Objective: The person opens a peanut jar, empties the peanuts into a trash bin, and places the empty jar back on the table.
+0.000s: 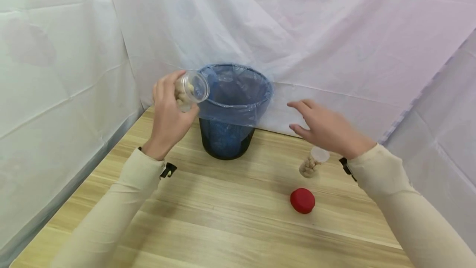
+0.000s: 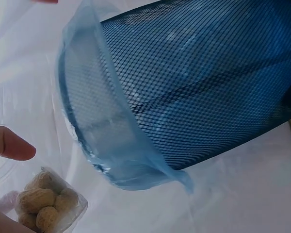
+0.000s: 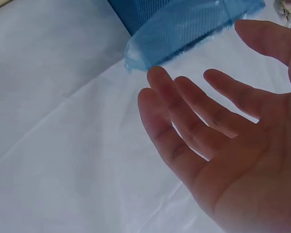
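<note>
My left hand [image 1: 169, 106] grips a clear plastic jar [image 1: 196, 86] round its side, close to the left rim of the bin [image 1: 223, 135]. The jar is tipped, its open mouth turned toward the bin. Unshelled peanuts [image 2: 43, 201] lie in its lower part in the left wrist view. The bin is dark mesh with a blue bag [image 1: 256, 104] folded over its rim. To the right of the bin, my right hand [image 1: 323, 125] hovers with fingers spread and an empty palm. Below it stands a second clear jar [image 1: 309, 166] of peanuts.
A round red lid [image 1: 302, 200] lies on the wood-grain table [image 1: 208, 226], in front of the second jar. White cloth [image 1: 316, 32] hangs behind the bin and along both sides. The bin stands near the table's back edge.
</note>
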`<control>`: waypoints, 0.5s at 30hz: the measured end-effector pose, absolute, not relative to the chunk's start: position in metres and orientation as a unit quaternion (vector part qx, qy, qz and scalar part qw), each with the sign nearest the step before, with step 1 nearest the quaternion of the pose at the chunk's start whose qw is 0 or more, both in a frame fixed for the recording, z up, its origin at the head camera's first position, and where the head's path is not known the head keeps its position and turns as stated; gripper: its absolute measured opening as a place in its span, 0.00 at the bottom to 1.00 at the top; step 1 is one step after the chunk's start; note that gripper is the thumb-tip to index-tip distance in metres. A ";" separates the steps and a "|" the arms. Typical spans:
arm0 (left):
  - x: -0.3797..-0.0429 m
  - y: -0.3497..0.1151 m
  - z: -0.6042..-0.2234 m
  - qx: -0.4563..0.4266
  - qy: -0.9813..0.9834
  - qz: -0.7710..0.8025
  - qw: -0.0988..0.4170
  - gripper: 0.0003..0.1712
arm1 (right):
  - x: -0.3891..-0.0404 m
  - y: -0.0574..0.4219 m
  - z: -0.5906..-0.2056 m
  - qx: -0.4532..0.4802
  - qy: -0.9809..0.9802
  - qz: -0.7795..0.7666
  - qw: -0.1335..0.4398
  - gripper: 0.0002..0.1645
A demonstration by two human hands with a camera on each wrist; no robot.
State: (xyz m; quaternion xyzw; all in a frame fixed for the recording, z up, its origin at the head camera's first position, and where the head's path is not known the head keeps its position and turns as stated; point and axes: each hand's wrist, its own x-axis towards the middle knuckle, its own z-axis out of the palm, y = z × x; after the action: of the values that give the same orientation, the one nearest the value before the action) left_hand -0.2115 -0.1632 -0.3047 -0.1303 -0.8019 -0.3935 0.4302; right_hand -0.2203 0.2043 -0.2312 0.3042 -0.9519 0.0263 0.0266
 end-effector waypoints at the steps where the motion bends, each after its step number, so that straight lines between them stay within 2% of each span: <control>1: -0.214 -0.162 -0.300 -0.132 -0.803 -0.394 0.427 0.44 | -0.226 0.201 -0.226 0.299 -0.953 0.033 0.019 0.38; 10: -0.242 -0.148 -0.276 -0.130 -0.828 -0.400 0.369 0.44 | -0.280 0.176 -0.195 0.274 -0.957 0.095 -0.008 0.38; 15: -0.258 -0.143 -0.262 -0.152 -0.845 -0.362 0.362 0.42 | -0.311 0.158 -0.192 0.239 -0.964 0.111 -0.019 0.39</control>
State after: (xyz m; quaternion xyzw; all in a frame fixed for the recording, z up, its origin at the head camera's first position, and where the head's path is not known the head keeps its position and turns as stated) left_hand -0.2580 -0.1429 -0.2624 -0.1521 -0.8452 -0.3621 0.3624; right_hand -0.3113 0.1579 -0.1922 0.2391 -0.9645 0.1109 -0.0187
